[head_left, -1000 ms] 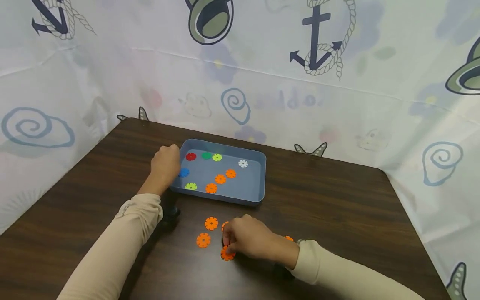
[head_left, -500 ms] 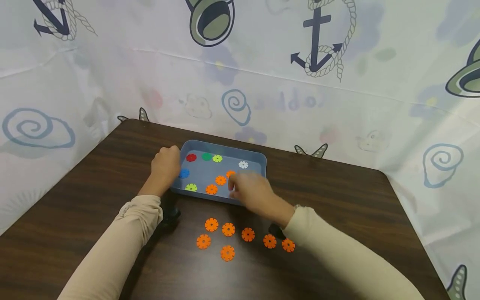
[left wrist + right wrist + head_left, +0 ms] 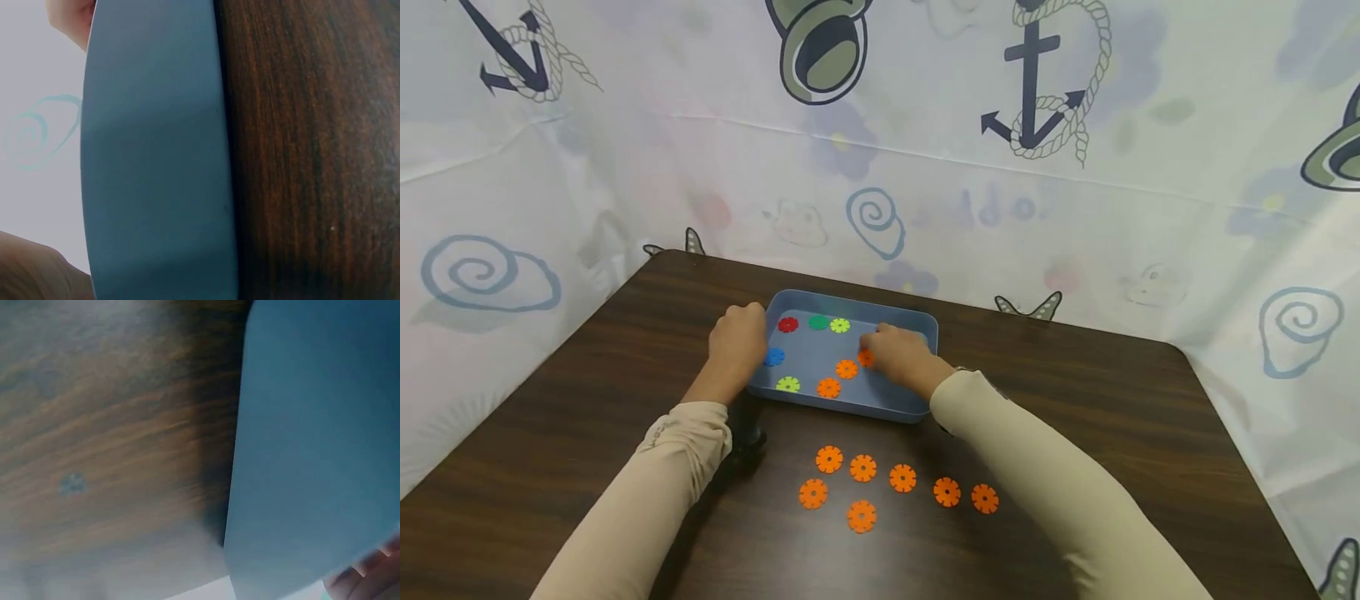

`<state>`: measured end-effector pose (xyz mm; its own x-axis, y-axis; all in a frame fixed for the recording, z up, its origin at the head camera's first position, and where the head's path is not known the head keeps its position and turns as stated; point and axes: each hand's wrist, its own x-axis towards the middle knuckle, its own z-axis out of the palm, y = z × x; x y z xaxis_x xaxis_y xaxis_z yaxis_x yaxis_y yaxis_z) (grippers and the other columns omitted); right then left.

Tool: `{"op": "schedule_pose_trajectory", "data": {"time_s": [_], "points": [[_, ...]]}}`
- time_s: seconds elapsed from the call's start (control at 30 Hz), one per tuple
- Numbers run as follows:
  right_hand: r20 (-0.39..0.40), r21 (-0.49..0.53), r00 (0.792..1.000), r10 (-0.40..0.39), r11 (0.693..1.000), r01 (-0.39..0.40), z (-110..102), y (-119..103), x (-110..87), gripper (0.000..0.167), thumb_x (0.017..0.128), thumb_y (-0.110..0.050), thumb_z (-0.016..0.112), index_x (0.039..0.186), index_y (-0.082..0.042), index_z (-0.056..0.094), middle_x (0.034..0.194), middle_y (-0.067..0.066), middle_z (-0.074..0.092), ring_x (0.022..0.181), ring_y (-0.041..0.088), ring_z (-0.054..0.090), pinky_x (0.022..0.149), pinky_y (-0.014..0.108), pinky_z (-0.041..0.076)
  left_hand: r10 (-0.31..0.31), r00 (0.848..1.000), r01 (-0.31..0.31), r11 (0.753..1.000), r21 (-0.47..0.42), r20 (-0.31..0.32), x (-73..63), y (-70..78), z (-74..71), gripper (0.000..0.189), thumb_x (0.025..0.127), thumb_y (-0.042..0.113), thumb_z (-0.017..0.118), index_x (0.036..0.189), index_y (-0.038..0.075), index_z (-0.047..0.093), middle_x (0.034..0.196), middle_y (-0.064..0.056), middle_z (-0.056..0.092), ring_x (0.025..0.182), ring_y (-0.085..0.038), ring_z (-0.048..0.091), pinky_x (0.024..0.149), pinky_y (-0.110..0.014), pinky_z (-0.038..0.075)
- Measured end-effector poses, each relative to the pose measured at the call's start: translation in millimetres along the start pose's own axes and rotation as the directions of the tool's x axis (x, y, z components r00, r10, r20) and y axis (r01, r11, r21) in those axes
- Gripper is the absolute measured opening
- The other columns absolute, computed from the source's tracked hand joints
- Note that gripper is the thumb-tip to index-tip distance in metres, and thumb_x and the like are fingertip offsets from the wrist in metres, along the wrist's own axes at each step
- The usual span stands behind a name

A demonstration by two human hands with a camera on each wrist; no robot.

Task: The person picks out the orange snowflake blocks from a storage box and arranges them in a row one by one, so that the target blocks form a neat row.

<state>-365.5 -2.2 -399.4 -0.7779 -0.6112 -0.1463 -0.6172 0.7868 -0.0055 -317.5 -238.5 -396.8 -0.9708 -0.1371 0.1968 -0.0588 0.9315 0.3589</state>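
Observation:
My left hand (image 3: 737, 340) grips the left rim of a shallow blue-grey tray (image 3: 850, 406). The tray's smooth outer wall (image 3: 156, 156) fills much of the left wrist view. Over the tray's right half, my right hand (image 3: 898, 357) has bent fingers right at an orange notched disc (image 3: 866, 358), partly covering it; whether they pinch it I cannot tell. Two more orange discs, one at the middle (image 3: 847, 369) and one near the front wall (image 3: 829, 387), lie in the tray. The right wrist view shows mostly tray wall (image 3: 312, 437), with fingers (image 3: 375, 578) at its lower right corner.
Also in the tray are a red disc (image 3: 787, 324), a green disc (image 3: 818, 322), a blue disc (image 3: 774, 357) and two yellow-green discs, including a front one (image 3: 787, 384). Several orange discs (image 3: 902, 477) lie on the dark wooden table (image 3: 1075, 400) before it. A printed curtain (image 3: 925, 158) hangs behind.
My right hand has left an orange disc on the table and moved up and forward into the tray, now hiding the white disc there. My left hand stays on the tray rim.

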Motion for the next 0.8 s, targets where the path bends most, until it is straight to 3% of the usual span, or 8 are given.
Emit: {"op": "schedule_pose_trajectory", "data": {"time_s": [0.1,0.27,0.37,0.43,0.5,0.6,0.7,0.8], "points": [[-0.025,0.033,1.000,0.013,0.999,-0.013,-1,0,-2.6,0.025,0.094,-0.022,0.071,0.116,-0.012,0.065,0.108,0.006,0.063,0.098,0.020,0.060,0.079,0.034,0.055,0.001,1.000,-0.001,1.000,0.004,0.007,0.5,1.4,1.4,0.018,0.098,-0.001,0.050,0.094,-0.014,0.062,0.089,-0.035,0.064,0.084,-0.048,0.068,0.066,-0.058,0.055],[-0.170,0.259,0.985,0.039,0.966,0.007,-12,1,-19.3,0.010,0.091,-0.016,0.075,0.093,-0.012,0.066,0.090,0.001,0.066,0.081,0.016,0.060,0.071,0.029,0.052,0.004,1.000,-0.004,1.000,0.011,0.005,2.1,2.0,1.4,0.018,0.098,-0.001,0.050,0.094,-0.014,0.061,0.089,-0.035,0.064,0.084,-0.049,0.068,0.065,-0.059,0.055],[-0.276,0.351,0.961,0.014,0.932,0.087,-22,-3,-47.9,0.010,0.089,-0.019,0.076,0.086,-0.017,0.067,0.082,-0.006,0.068,0.072,0.009,0.061,0.067,0.026,0.050,0.002,1.000,-0.002,1.000,0.008,0.013,1.8,2.5,0.7,0.018,0.097,0.000,0.051,0.096,-0.015,0.061,0.091,-0.036,0.064,0.085,-0.048,0.068,0.067,-0.059,0.055],[-0.294,0.389,0.955,-0.021,0.910,0.140,-26,-7,-74.3,0.010,0.088,-0.018,0.077,0.085,-0.019,0.068,0.079,-0.009,0.069,0.068,0.006,0.059,0.064,0.025,0.049,0.005,1.000,-0.005,1.000,0.006,0.014,1.7,2.9,0.7,0.017,0.097,0.000,0.052,0.097,-0.015,0.061,0.091,-0.035,0.064,0.085,-0.048,0.068,0.067,-0.059,0.055],[-0.250,0.429,0.965,-0.081,0.884,0.186,-25,-12,-101.2,0.012,0.086,-0.016,0.079,0.082,-0.019,0.068,0.075,-0.011,0.068,0.063,0.003,0.056,0.060,0.023,0.047,0.010,1.000,-0.010,1.000,0.006,0.009,1.7,3.6,0.4,0.017,0.098,0.000,0.052,0.097,-0.015,0.060,0.090,-0.036,0.064,0.085,-0.049,0.068,0.067,-0.059,0.055],[-0.115,0.498,0.978,-0.174,0.842,0.209,-12,-17,-133.2,0.015,0.083,-0.013,0.081,0.078,-0.018,0.068,0.069,-0.013,0.066,0.059,0.000,0.053,0.056,0.020,0.047,0.011,1.000,-0.011,1.000,0.013,0.005,2.1,4.3,-0.5,0.017,0.098,0.000,0.052,0.096,-0.015,0.060,0.090,-0.036,0.064,0.084,-0.049,0.068,0.066,-0.059,0.055],[-0.006,0.553,0.977,-0.212,0.814,0.180,4,-19,-151.2,0.017,0.081,-0.012,0.083,0.076,-0.017,0.067,0.066,-0.013,0.063,0.059,-0.003,0.053,0.057,0.018,0.048,0.002,1.000,-0.003,1.000,0.020,0.016,2.1,4.7,-1.2,0.017,0.098,0.000,0.052,0.097,-0.015,0.060,0.090,-0.036,0.064,0.083,-0.047,0.068,0.065,-0.058,0.056],[0.030,0.566,0.978,-0.206,0.810,0.153,16,-20,-158.3,0.020,0.079,-0.012,0.084,0.075,-0.016,0.066,0.064,-0.013,0.062,0.058,-0.003,0.052,0.057,0.018,0.047,-0.003,1.000,0.002,1.000,0.020,0.029,1.7,4.8,-1.8,0.017,0.098,0.000,0.053,0.099,-0.015,0.061,0.092,-0.036,0.064,0.084,-0.047,0.068,0.066,-0.058,0.056]]}}
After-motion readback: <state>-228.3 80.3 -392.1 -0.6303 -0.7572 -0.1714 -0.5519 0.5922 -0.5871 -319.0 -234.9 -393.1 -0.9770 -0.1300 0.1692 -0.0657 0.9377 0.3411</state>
